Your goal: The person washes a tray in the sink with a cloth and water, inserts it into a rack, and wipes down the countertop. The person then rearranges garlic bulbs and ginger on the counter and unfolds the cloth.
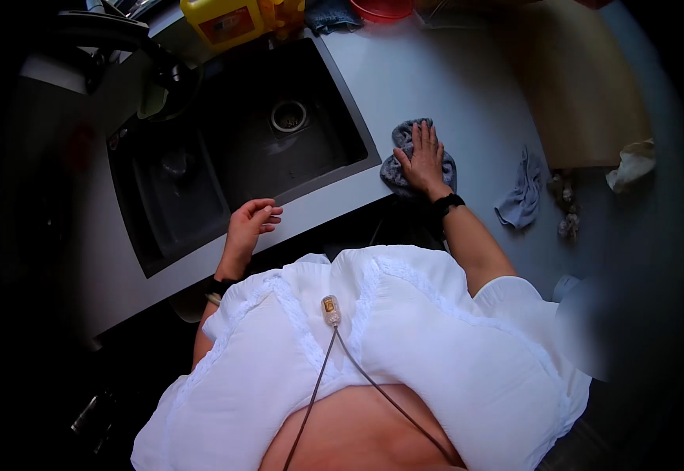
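My right hand [423, 158] lies flat, fingers stretched out, on a dark grey cloth [399, 182] at the counter's front edge, just right of the sink. Its palm presses on the cloth, which shows around the hand. My left hand [254, 224] hovers near the front rim of the dark double sink [310, 185], with its fingers loosely bent and apart and nothing visible in them. The drain [288, 116] shows in the larger basin.
Behind the sink stands a yellow container [226, 23], with a red bowl [382, 8] farther right. A grey-blue cloth [523, 192], garlic bulbs [568, 224], a brown board [585, 86] and a crumpled pale item [632, 166] lie to the right.
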Motion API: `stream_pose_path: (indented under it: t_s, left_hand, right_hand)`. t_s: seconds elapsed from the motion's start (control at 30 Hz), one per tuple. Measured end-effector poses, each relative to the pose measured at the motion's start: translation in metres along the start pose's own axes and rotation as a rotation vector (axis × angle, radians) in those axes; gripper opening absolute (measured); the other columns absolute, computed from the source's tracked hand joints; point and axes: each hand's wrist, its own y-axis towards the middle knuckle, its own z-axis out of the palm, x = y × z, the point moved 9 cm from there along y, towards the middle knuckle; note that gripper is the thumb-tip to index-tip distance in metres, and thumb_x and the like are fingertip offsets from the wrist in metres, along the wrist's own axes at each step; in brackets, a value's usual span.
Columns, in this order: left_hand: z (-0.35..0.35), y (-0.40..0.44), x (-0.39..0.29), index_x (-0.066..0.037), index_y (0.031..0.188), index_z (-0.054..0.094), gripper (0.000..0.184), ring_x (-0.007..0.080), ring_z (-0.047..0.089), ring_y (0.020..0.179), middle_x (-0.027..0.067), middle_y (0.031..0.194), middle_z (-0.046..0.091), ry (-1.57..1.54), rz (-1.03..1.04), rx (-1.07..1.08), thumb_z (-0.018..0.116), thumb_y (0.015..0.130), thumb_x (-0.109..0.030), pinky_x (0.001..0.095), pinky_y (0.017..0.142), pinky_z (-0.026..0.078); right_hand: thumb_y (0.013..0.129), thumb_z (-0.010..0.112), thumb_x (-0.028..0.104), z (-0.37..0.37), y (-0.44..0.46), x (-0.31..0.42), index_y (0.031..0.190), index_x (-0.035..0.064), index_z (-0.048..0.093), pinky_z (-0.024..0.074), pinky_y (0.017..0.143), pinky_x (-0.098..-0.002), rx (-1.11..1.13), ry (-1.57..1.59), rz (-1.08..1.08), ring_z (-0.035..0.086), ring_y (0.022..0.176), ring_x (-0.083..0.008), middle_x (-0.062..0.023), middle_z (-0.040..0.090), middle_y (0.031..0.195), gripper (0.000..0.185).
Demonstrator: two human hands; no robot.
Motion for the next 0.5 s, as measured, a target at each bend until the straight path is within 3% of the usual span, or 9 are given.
stream_pose_path:
  t_s: [0.1,0.2,0.23,0.33,0.5]
  left_hand:
    - [-0.004,0.0,-0.004,-0.002,0.113,0.06,0.026,0.0168,0.066,0.088,0.0107,0.103,0.068,0.007,0.013,0.101,0.056,0.094,-0.019,0.0269,0.076,0.051]
    - [0.003,-0.006,-0.018,-0.002,0.113,0.06,0.025,0.0169,0.066,0.088,0.0108,0.102,0.068,0.022,0.056,0.149,0.056,0.094,-0.017,0.0266,0.076,0.051]
    - [0.006,-0.007,-0.024,-0.001,0.113,0.06,0.025,0.0169,0.066,0.088,0.0108,0.102,0.068,0.018,0.077,0.146,0.056,0.094,-0.017,0.0265,0.076,0.051]
    - [0.016,-0.012,-0.04,-0.001,0.113,0.059,0.025,0.0166,0.066,0.089,0.0106,0.102,0.068,0.014,0.098,0.119,0.056,0.094,-0.017,0.0265,0.076,0.051]
    - [0.038,-0.011,-0.042,-0.001,0.114,0.059,0.025,0.0154,0.065,0.089,0.0102,0.102,0.069,-0.013,0.06,0.058,0.056,0.094,-0.017,0.0264,0.076,0.051]
  right_hand:
    - [0.091,0.041,0.06,-0.004,-0.013,-0.019,0.15,0.0086,0.013,0.0038,0.113,-0.0558,0.05,0.01,0.141,-0.002,0.145,-0.0335,-0.0136,0.005,0.158,0.084]
    - [0.089,0.044,0.061,-0.04,-0.029,-0.053,0.151,0.0086,0.01,0.005,0.111,-0.0612,-0.119,0.074,0.444,-0.004,0.144,-0.0374,-0.0163,0.002,0.157,0.088]
    - [0.087,0.047,0.063,-0.048,-0.034,-0.055,0.151,0.0105,0.008,0.0054,0.107,-0.0666,-0.157,0.098,0.436,-0.006,0.143,-0.0407,-0.0197,0.001,0.157,0.092]
    - [0.085,0.048,0.065,-0.011,-0.063,-0.032,0.152,0.0139,0.006,0.0058,0.106,-0.0681,0.209,0.118,0.386,-0.007,0.143,-0.0425,-0.0207,-0.001,0.156,0.094]
    - [0.085,0.047,0.065,-0.01,-0.015,-0.051,0.152,0.0173,0.001,0.0038,0.106,-0.0684,0.134,0.033,0.421,-0.009,0.142,-0.0452,-0.0201,-0.005,0.156,0.094]
